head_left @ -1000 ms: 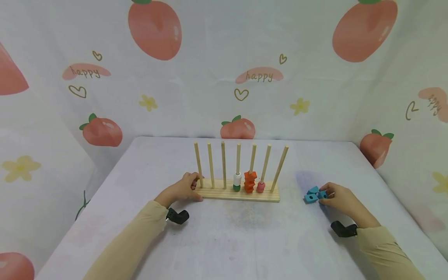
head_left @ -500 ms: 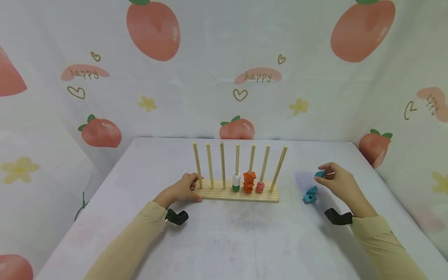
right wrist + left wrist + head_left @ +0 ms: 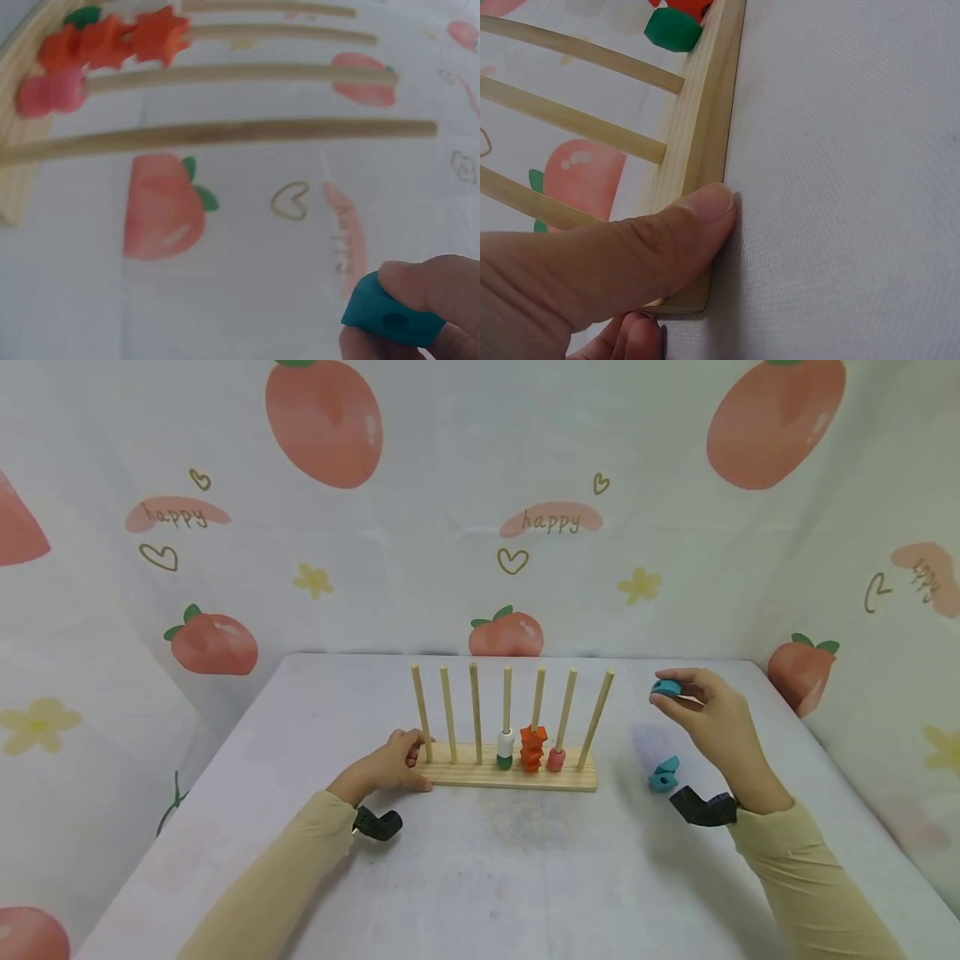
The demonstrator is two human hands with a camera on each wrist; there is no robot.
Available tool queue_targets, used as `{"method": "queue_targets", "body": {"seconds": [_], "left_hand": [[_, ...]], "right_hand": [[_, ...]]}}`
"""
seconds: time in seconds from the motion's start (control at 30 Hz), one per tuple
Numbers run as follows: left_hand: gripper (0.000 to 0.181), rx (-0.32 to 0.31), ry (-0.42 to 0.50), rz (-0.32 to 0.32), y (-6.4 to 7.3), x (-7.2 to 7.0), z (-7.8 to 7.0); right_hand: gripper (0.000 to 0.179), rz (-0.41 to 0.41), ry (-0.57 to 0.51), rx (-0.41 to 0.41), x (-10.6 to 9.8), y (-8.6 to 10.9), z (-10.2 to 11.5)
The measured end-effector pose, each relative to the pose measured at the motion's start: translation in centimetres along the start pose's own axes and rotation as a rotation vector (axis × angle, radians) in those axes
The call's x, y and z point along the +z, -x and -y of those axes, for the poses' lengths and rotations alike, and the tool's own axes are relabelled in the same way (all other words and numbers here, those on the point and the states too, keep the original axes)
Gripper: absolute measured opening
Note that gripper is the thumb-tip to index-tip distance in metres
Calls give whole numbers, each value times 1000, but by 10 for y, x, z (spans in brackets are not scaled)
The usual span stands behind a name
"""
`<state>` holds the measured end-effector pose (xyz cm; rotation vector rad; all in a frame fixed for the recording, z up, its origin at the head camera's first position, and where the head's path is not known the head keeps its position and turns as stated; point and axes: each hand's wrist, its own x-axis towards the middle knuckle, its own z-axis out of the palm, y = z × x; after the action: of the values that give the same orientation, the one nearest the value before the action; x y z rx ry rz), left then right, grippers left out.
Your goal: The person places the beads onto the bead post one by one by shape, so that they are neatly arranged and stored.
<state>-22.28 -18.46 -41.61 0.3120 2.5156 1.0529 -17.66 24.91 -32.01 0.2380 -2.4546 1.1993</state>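
My left hand (image 3: 386,770) grips the left end of a wooden peg board (image 3: 465,774), its thumb along the front edge in the left wrist view. Several upright pegs stand on the board. One carries a white bead (image 3: 506,740) above a green bead (image 3: 505,762), another a stack of orange star-shaped beads (image 3: 532,750), and a third pink beads (image 3: 555,760). Right of the board and raised off the table, my right hand (image 3: 712,714) pinches a blue bead (image 3: 391,313) between thumb and fingers. A hole shows in its side.
A couple more blue beads (image 3: 663,779) lie on the white table (image 3: 525,877), right of the board. Behind the table hangs a white cloth (image 3: 420,543) printed with peaches, which also covers the sides.
My right hand has lifted one blue bead from the group on the table and carried it up and slightly left. The left hand has stayed at the board's end.
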Motion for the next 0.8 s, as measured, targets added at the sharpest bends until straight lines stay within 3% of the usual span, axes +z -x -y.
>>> {"method": "queue_targets", "body": {"seconds": [0.2, 0.47, 0.63, 0.8], "left_hand": [[64, 2, -1, -2, 0, 0, 1], [62, 2, -3, -3, 0, 0, 2], [63, 9, 4, 1, 1, 0, 0], [61, 20, 11, 10, 0, 0, 0]], "right_hand": [[34, -87, -116, -61, 3, -3, 21], [35, -130, -305, -207, 9, -10, 39], [35, -111, -479, -308, 16, -15, 44], [33, -80, -534, -348, 25, -17, 47]]}}
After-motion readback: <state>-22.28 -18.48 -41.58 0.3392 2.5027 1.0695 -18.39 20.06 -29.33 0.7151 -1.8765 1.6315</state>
